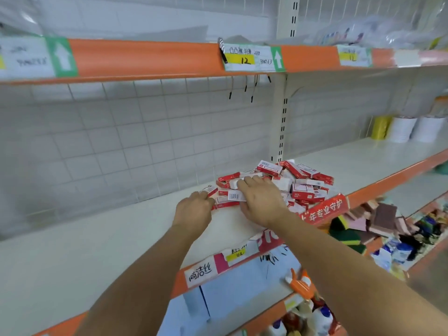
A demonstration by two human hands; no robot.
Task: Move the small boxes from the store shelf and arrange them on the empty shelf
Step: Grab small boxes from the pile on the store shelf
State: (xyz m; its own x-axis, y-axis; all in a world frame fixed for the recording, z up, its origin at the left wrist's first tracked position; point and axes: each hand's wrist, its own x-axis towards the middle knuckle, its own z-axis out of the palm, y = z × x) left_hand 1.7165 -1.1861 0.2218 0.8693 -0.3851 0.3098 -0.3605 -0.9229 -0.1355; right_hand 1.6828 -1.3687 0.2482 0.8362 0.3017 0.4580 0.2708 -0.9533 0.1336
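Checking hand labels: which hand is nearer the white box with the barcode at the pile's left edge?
Right. The right hand lies over the white cardboard barcode box, fingers touching it. The left hand is just left of it, gripping a small red-and-white box at the pile's edge.

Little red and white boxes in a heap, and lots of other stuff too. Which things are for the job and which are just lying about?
For the job:
- pile of small boxes
- shelf they lie on
- left hand, gripping a box at the pile's edge
- right hand, resting on the pile

Just lying about:
- sponges
- white rolls
- yellow roll
- price tag
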